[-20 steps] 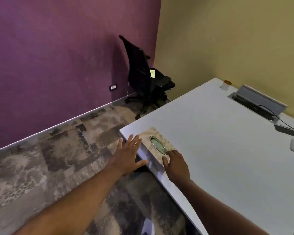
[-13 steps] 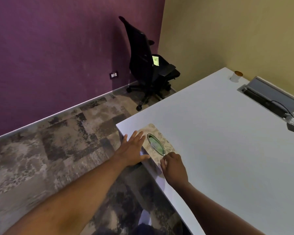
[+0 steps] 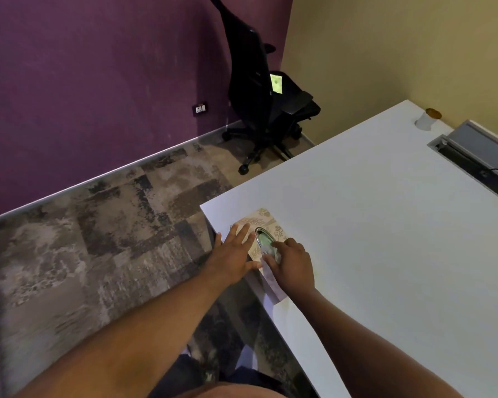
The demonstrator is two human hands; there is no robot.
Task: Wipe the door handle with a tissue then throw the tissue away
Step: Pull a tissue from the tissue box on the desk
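Observation:
A beige patterned tissue box with an oval plastic-lined opening lies at the near corner of the white table. My left hand rests flat on the box's left part, fingers spread. My right hand is curled over the near end of the opening. Its fingertips pinch a pale tissue there. Most of the tissue is hidden inside the box. No door handle is in view.
A black office chair stands in the corner between the purple wall and the yellow wall. A paper cup and an open cable tray sit at the table's far side. Patterned carpet covers the floor to the left.
My view has moved closer and dipped down. My left hand slid onto the box top. My right hand moved forward from the box's near end to the opening and closed its fingers there.

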